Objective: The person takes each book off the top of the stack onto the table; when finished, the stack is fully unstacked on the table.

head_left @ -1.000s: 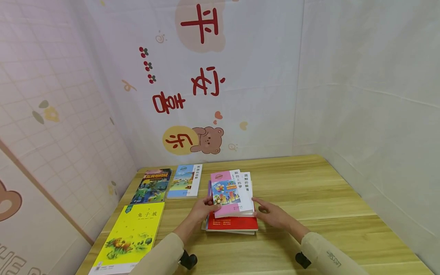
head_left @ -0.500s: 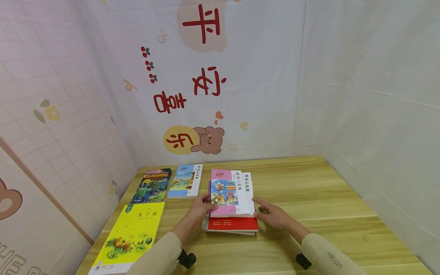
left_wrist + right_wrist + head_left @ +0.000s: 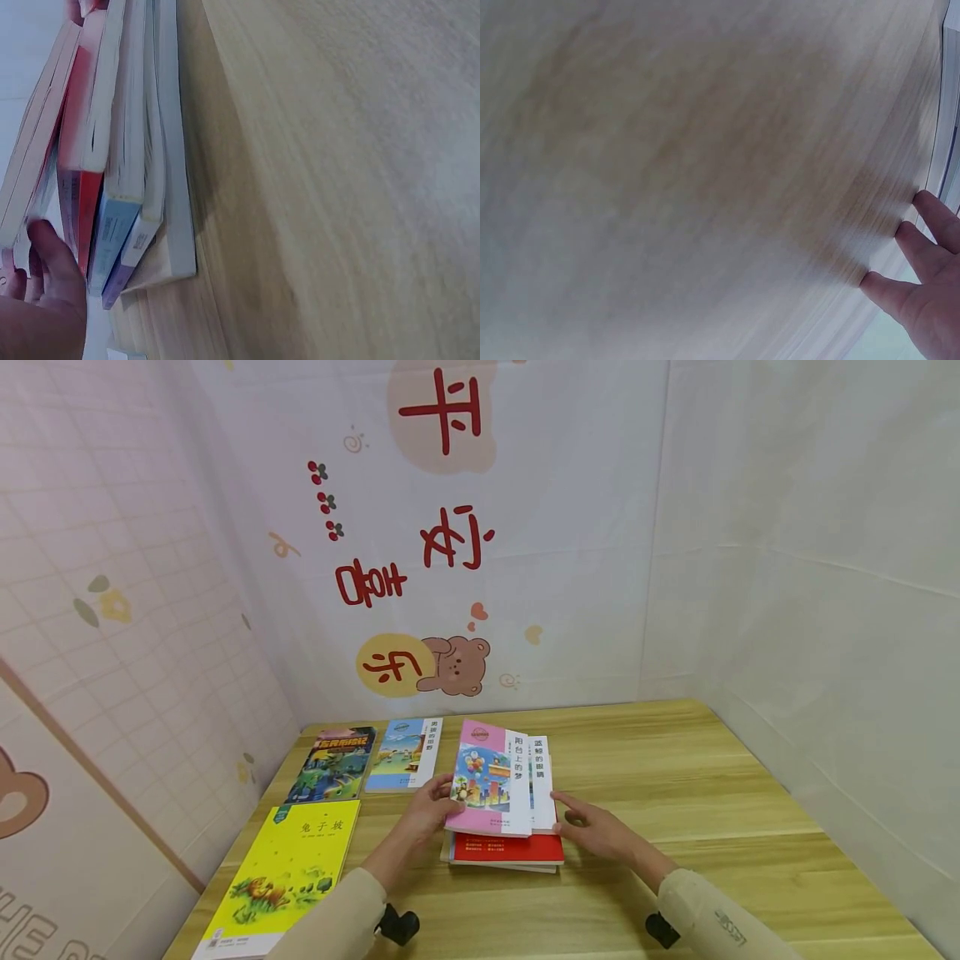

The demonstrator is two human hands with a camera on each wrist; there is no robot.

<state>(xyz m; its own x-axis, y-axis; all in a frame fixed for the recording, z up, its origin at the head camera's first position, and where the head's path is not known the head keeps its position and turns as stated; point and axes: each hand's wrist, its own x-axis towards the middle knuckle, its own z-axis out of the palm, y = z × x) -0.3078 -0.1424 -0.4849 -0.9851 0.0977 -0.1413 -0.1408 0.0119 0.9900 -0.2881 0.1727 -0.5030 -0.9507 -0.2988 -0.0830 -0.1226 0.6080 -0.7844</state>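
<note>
Pink book [image 3: 486, 781] has slid left, baring more of the white book [image 3: 543, 797]. Left hand [image 3: 418, 814] pinches the pink book's left edge between thumb and fingers; right hand [image 3: 600, 832], fingers spread, touches the pile [image 3: 498, 850] at its right edge. Yellow book [image 3: 288, 868] lies near left.

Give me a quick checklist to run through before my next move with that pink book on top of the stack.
1. Left hand holds the pink book: ok, it grips the left edge.
2. Right hand is at the stack: ok, its fingers are at the right side.
3. Pink book is off the stack: not ok, it overlaps the book beneath it.
4. Stack edges are even: not ok, the red book juts out toward you.
5. Blue book and yellow book are apart from the stack: ok, both lie to its left.
6. Bottom book's front cover is identified: cannot tell, other books cover it.
</note>
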